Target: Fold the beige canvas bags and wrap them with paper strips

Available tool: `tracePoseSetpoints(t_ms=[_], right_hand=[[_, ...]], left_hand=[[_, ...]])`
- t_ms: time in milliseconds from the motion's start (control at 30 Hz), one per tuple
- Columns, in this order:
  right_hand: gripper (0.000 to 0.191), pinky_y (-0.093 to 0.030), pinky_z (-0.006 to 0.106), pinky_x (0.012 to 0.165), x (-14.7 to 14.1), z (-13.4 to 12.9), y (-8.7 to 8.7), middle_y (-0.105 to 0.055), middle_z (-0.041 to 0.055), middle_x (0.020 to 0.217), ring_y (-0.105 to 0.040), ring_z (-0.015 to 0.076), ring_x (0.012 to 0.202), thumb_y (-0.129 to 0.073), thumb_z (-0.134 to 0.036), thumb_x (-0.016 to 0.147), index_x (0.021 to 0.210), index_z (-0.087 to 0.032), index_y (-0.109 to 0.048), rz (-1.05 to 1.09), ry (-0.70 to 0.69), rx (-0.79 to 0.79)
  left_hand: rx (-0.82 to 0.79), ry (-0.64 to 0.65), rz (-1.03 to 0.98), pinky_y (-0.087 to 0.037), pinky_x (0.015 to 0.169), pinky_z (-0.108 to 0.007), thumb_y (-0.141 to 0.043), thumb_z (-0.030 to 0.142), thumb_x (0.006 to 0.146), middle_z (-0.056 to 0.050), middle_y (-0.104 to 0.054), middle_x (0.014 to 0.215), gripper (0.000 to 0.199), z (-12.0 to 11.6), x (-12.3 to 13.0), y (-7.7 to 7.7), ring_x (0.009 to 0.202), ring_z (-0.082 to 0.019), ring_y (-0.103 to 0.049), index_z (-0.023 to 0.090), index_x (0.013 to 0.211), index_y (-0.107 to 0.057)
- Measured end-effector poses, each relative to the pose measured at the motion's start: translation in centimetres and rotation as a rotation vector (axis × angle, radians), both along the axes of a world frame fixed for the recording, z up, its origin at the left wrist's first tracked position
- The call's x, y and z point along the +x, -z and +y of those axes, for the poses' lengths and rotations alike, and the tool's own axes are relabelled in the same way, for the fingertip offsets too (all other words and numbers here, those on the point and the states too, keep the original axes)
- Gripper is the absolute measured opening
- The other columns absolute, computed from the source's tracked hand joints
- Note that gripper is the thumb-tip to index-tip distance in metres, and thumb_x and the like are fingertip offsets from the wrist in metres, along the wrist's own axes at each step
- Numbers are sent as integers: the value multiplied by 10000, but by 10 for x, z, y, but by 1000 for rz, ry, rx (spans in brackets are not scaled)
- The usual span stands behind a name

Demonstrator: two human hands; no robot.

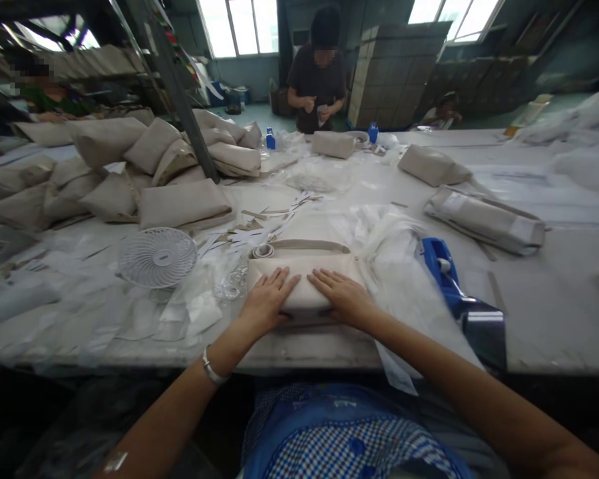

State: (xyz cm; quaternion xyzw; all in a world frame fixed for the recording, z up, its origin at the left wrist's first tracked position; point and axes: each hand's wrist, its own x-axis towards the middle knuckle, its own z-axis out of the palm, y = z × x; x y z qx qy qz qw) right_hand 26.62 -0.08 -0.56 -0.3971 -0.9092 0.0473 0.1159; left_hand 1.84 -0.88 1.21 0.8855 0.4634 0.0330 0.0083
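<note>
A beige bag (302, 293) lies near the table's front edge, straight ahead of me. On its left part rests my left hand (270, 296), fingers stretched out and thumb toward the near side. My right hand (340, 294) lies on the right part the same way, palm down with fingers extended. A beige strap (312, 245) runs along the bag's far edge, with a rolled end (262, 251) at the left. Clear plastic bags (399, 266) are heaped close to my right hand. The underside of the bag is hidden.
A white fan (158, 257) stands at the left, before a pile of beige bags (180, 203). A blue tape dispenser (459, 299) lies at the right. Two more bags (484, 218) sit farther right. A metal post (180, 86) rises at the left; a person (317, 80) stands across the table.
</note>
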Motion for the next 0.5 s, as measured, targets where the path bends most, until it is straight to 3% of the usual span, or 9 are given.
tracePoseSetpoints(t_ms=[133, 233, 300, 367, 500], right_hand=[[779, -405, 431, 1157, -5, -5, 21, -436, 104, 1541, -454, 264, 1400, -627, -45, 807, 1525, -214, -376, 15, 49, 108], [624, -394, 415, 1175, -10, -11, 42, -451, 52, 1528, -443, 235, 1408, -464, -12, 913, 1494, -238, -438, 65, 108, 185], [579, -387, 418, 1184, -13, -12, 53, -445, 33, 1528, -433, 237, 1414, -421, -28, 946, 1481, -245, -462, 86, 138, 189], [573, -402, 422, 1175, -14, -10, 60, -451, 26, 1521, -442, 241, 1407, -424, -35, 948, 1475, -253, -470, 97, 143, 186], [614, -454, 421, 1138, -11, -2, 61, -480, 29, 1505, -488, 227, 1373, -443, -22, 929, 1491, -270, -439, 107, 107, 203]], left_hand=[[147, -41, -94, -400, 1142, -491, -576, 65, 846, -99, -373, 1565, 725, -10, -7, 31, 1427, -286, -393, 262, 1507, -353], [289, -73, -145, -406, 1143, -489, -418, 4, 881, -66, -380, 1554, 704, -21, -6, 60, 1428, -270, -387, 293, 1517, -330], [345, -89, -159, -407, 1145, -488, -375, -8, 886, -62, -379, 1549, 705, -23, -4, 71, 1430, -267, -381, 293, 1521, -318], [337, -82, -151, -415, 1141, -485, -356, -22, 876, -67, -366, 1554, 712, -21, -6, 70, 1433, -266, -374, 277, 1521, -318], [213, 13, -89, -414, 1144, -492, -350, -46, 835, -66, -315, 1584, 767, -13, -26, 51, 1454, -258, -335, 268, 1531, -283]])
